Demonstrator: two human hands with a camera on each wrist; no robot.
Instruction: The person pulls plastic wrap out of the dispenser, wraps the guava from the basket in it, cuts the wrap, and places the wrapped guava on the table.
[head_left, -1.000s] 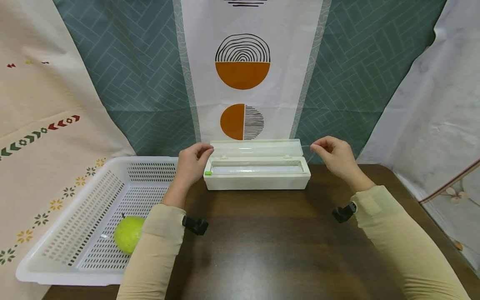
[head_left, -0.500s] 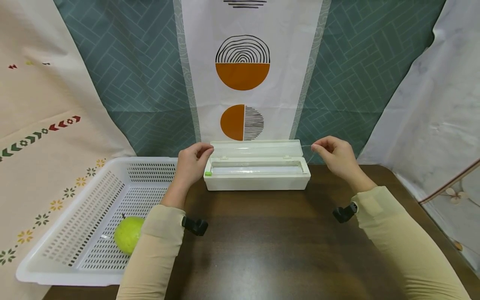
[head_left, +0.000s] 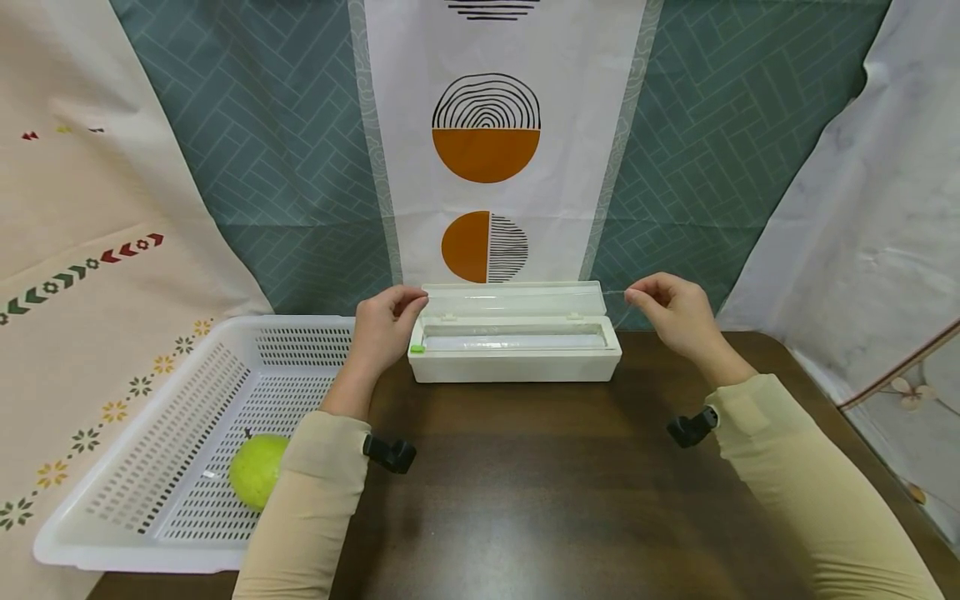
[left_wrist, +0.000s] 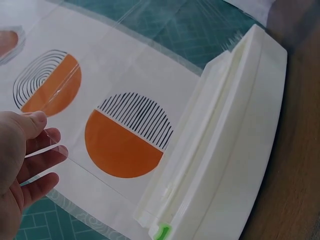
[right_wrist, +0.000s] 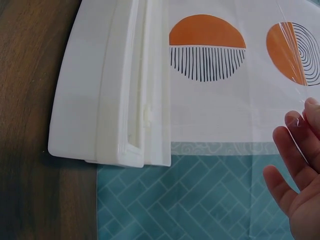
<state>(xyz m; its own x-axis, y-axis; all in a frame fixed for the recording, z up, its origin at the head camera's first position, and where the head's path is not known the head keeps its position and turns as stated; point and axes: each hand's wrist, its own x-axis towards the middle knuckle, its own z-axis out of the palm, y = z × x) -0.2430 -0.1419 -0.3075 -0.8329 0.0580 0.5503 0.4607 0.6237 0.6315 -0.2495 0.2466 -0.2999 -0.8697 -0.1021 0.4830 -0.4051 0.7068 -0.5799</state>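
Clear film is spanning left to right between two pinching hands, raised above the white box, whose long axis is running the same way across the surface! The left hand is gripping its edge close by the box's left end; the right hand is pinching farther out, beyond the right end, other fingers staying loose.
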